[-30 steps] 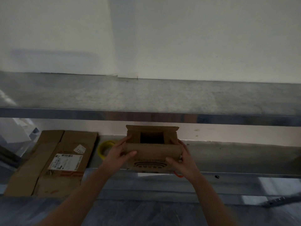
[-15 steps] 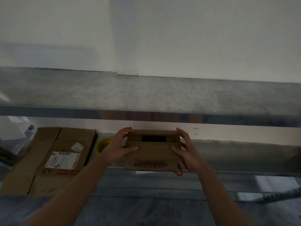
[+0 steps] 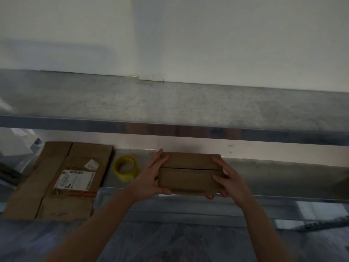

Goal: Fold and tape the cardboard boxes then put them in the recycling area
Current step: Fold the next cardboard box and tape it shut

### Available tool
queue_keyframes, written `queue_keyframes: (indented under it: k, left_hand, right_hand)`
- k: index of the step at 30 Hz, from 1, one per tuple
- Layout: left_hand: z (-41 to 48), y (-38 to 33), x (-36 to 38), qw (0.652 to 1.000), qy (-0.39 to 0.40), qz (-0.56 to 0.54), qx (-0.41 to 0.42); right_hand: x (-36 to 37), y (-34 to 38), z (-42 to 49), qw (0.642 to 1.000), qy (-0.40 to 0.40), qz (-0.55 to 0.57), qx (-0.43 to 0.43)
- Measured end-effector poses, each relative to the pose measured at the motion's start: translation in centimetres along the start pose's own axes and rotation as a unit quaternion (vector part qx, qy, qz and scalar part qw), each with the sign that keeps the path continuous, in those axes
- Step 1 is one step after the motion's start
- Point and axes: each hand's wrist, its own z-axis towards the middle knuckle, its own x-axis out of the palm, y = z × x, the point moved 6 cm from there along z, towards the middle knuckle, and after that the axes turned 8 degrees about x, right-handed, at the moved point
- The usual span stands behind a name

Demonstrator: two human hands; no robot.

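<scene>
Small box [image 3: 189, 173] is at the front edge of the lower shelf [image 3: 283, 178], flaps down, seam running across the top. Our left hand [image 3: 149, 178] grips its left end and our right hand [image 3: 229, 183] wraps the right end. The yellow tape roll [image 3: 126, 168] is just beside it on the left, with flattened cardboard [image 3: 62, 178] past that. The shelf stretches on to the right, and the upper shelf [image 3: 170, 106] sits close overhead.

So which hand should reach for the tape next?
Probably the left hand: the yellow tape sits just beside it, while the right hand is across the box from it.
</scene>
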Motion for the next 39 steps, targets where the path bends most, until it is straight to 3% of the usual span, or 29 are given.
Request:
queue_keyframes:
  k: [12, 18, 23, 31, 36, 39]
  left_hand:
    - [3.5, -1.2, 2.7, 0.999, 0.003, 0.030, 0.027]
    - [3.2, 2.1, 1.1, 0.990, 0.035, 0.139, 0.006]
    - [3.0, 3.9, 1.1, 0.994, 0.034, 0.095, -0.037]
    - [3.0, 4.6, -0.3, 0.996, -0.024, 0.077, -0.048]
    - [2.4, 4.6, 0.0, 0.975, 0.051, 0.210, -0.049]
    - [2.2, 4.3, 0.1, 0.959, 0.057, 0.272, -0.060]
  right_hand:
    - [-3.8, -0.6, 0.7, 0.994, -0.087, -0.065, 0.002]
    - [-0.3, -1.7, 1.9, 0.992, -0.054, -0.115, -0.008]
    - [0.3, -1.9, 3.9, 0.986, -0.047, -0.162, 0.004]
    - [1.6, -2.2, 5.7, 1.000, 0.003, -0.016, 0.021]
    - [2.5, -2.5, 5.7, 0.995, 0.008, -0.103, -0.012]
    - [2.1, -2.8, 5.1, 0.972, -0.030, -0.232, -0.018]
